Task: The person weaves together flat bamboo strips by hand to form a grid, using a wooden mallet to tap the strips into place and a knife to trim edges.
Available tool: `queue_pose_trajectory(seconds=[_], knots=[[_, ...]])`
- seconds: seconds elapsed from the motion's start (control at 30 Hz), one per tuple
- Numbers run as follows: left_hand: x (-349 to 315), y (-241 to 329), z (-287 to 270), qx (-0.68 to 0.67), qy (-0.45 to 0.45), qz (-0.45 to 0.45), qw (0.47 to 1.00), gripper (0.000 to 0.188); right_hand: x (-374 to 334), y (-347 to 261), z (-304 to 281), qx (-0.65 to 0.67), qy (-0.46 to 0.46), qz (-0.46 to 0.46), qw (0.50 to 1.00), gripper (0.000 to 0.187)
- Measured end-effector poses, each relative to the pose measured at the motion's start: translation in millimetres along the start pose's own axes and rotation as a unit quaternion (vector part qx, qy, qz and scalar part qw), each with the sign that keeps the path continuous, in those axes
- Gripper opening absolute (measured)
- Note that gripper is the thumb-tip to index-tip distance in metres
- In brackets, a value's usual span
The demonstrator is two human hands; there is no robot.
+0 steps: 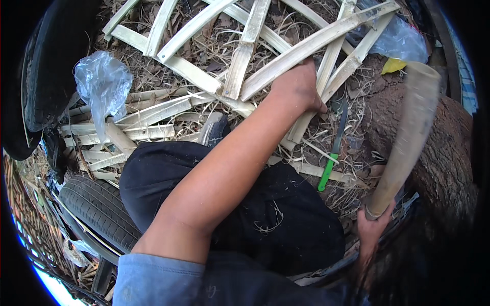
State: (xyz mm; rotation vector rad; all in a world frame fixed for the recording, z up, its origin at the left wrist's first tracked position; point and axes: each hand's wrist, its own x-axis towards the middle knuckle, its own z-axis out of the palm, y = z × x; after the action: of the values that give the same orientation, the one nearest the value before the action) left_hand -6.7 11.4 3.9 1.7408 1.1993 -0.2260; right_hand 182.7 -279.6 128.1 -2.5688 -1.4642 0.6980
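My left arm reaches forward across my lap. At its end my left hand (298, 87) is closed on the crossed bamboo strips (306, 51) of a flat lattice, its fingers mostly hidden under a long slanting strip. On the right, my right hand (375, 229) grips the lower end of a thick bamboo stick (408, 132), which stands raised and tilted, its upper part smeared by motion. A knife (328, 168) with a green handle lies on the ground between the two hands, blade pointing away from me.
Loose split bamboo pieces (148, 130) lie left of my dark-trousered knees. Clear plastic bags (104, 84) rest at the left and far right. A tyre (99, 214) stands at the lower left, and a thick tree trunk (444, 148) borders the right. Dry shavings litter the ground.
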Motion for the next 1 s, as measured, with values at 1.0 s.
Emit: queue_pose_trajectory(seconds=[1.0], knots=[[1,-10,3,0.007,-0.012,0.005,1.000,0.133,18,7,4,-0.148,-0.025,-0.029,0.988,0.066]])
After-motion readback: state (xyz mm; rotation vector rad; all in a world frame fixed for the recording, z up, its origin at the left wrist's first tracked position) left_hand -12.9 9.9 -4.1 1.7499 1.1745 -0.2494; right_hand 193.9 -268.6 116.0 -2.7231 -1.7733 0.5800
